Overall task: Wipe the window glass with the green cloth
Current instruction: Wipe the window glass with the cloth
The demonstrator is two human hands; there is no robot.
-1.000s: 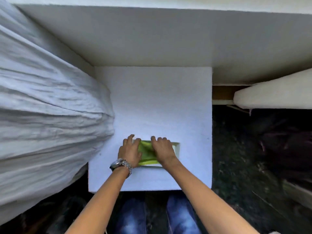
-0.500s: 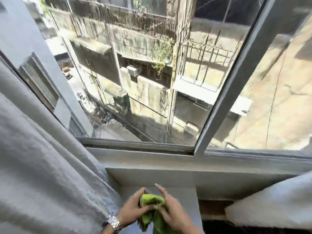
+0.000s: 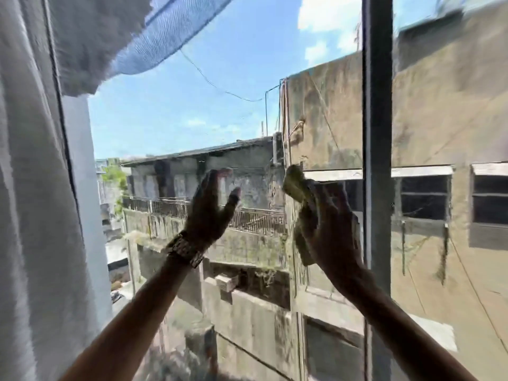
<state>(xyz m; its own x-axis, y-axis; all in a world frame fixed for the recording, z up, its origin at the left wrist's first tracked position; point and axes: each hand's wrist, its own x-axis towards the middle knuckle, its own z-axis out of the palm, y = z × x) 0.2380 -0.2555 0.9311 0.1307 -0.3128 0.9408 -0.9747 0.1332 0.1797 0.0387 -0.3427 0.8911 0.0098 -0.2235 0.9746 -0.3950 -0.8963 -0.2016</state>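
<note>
- The green cloth [image 3: 295, 188] sits right of centre in the frame, bunched up, its top poking above my fingers and a lower edge hanging below my palm.
- My right hand [image 3: 330, 229] grips the cloth, raised in front of the glass [image 3: 170, 119]; I cannot tell whether the cloth touches the pane.
- My left hand [image 3: 210, 210] is at centre frame, spread flat with nothing in it, fingers up and thumb out to the right, apart from the cloth.
- A metal watch [image 3: 184, 250] wraps my left wrist.
- Both hands are dark against the bright outside and somewhat blurred.
- A dark vertical frame bar [image 3: 376, 105] runs top to bottom just right of my right hand.
- A white curtain [image 3: 30, 188] fills the left edge, and a blue mesh [image 3: 165, 31] crosses the upper left.
- Through the glass: weathered concrete buildings [image 3: 247, 243] in the lower half, blue sky above.
</note>
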